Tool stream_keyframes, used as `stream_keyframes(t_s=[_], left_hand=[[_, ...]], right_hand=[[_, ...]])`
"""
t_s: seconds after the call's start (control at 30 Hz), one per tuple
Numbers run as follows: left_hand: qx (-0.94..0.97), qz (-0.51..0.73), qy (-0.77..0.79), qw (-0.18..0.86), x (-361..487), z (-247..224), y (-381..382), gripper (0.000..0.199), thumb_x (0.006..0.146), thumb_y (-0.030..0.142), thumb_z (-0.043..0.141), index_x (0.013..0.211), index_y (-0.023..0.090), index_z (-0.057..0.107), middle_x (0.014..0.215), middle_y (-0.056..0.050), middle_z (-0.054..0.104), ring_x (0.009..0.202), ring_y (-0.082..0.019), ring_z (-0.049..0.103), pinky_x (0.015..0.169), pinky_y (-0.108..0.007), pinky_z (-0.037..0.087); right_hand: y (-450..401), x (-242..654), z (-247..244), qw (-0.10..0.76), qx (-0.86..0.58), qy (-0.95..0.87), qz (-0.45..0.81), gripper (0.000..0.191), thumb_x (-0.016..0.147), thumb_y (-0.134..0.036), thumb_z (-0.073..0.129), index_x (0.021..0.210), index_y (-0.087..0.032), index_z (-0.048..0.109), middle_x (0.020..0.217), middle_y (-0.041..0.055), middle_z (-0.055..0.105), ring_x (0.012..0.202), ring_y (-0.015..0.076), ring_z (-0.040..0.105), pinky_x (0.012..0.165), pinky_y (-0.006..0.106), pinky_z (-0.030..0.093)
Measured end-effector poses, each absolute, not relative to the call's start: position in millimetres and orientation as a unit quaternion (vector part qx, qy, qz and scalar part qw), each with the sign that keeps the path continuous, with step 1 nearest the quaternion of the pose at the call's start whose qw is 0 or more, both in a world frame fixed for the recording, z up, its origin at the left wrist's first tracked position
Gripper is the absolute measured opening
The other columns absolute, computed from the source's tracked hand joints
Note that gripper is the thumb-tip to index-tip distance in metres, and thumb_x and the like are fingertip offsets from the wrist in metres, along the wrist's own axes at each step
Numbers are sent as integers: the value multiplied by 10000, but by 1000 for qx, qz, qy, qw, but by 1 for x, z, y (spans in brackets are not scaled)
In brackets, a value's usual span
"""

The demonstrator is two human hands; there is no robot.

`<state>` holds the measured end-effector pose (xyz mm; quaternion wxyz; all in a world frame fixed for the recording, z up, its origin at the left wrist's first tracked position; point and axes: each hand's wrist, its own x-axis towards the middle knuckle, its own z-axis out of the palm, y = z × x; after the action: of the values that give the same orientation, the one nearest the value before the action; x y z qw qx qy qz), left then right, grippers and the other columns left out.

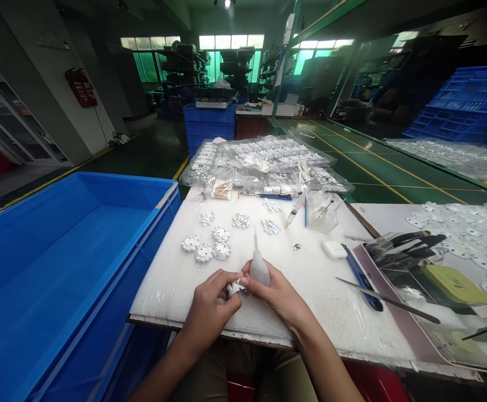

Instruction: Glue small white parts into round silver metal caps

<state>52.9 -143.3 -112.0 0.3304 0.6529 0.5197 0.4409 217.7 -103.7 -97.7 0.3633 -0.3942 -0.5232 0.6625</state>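
My left hand (pixel 211 306) pinches a small white round part (pixel 234 288) above the near edge of a white foam board (pixel 331 318). My right hand (pixel 277 293) grips a small translucent squeeze bottle (pixel 259 269) with a thin nozzle pointing up and away. The two hands touch at the fingertips. Several matching white round parts (pixel 208 245) lie in a cluster on the board just beyond my hands. Smaller white pieces (pixel 256 221) sit in little heaps farther back.
A large blue crate (pixel 59 262) stands at the left. Clear bags of white parts (pixel 268 159) lie at the board's far end. On the right lie a blue cutter (pixel 363 277), long tweezers (pixel 388 300), a white case (pixel 334 249) and a bag of tools (pixel 411 251).
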Motion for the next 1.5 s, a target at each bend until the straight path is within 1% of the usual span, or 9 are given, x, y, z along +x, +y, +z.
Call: stream_keyframes(t_s=[0.1,0.2,0.3,0.4,0.6,0.73,0.97,1.17,1.5], left_hand=[[554,459,539,439,53,-111,-139,230,766,196,577,988,176,633,636,38,540,526,-122,575,509,-227,478],[475,469,525,527,51,-109,-133,247,768,278,611,979,151,595,618,37,556,525,-165,630,524,-278,548],[440,472,509,570,48,-106,-128,288,751,315,655,967,145,573,634,30,586,504,-171,637,491,-276,553],[410,489,493,592,45,-104,-125,306,746,325,676,961,134,571,684,13,601,508,-160,637,471,-263,551],[387,500,493,598,44,-102,-124,263,748,300,673,916,124,573,781,-15,607,509,-142,633,460,-254,550],[384,500,494,599,44,-102,-123,249,756,300,671,899,123,569,792,-17,604,506,-137,633,466,-252,553],[383,499,493,601,44,-100,-122,242,756,292,669,903,129,568,750,-3,590,524,-156,646,459,-249,553],[380,499,494,601,44,-101,-122,262,743,293,681,921,135,568,766,-7,601,519,-153,642,444,-245,544],[387,489,487,611,44,-101,-121,300,729,330,710,913,133,577,709,-6,598,497,-149,628,433,-238,531]], right_hand=[[-105,216,-104,419,-415,-470,657,348,831,-486,631,941,-203,462,764,-37,499,592,87,397,571,231,343],[-105,215,-107,459,-440,-480,604,342,894,-539,501,864,-206,431,753,-29,505,523,81,339,519,241,314],[-109,215,-109,487,-492,-550,468,329,894,-512,515,987,-197,538,862,25,580,650,131,477,603,268,394],[-118,216,-110,576,-494,-546,357,360,897,-432,549,1187,-224,498,874,27,604,722,162,557,666,297,449],[-133,222,-115,653,-452,-592,135,254,838,-257,656,1090,-247,623,1016,61,631,927,214,603,793,346,480],[-136,224,-120,651,-389,-630,166,342,819,-167,659,1142,-271,615,950,48,622,896,207,591,761,338,474],[-132,216,-129,733,-292,-559,254,163,853,-229,581,996,-238,503,809,9,493,759,174,530,744,389,443],[-136,216,-128,676,-314,-598,295,147,879,-205,536,991,-235,446,769,-6,461,699,150,482,654,319,406],[-134,216,-132,638,-347,-623,291,156,898,-197,512,1026,-227,428,840,19,486,738,157,494,653,317,413]])
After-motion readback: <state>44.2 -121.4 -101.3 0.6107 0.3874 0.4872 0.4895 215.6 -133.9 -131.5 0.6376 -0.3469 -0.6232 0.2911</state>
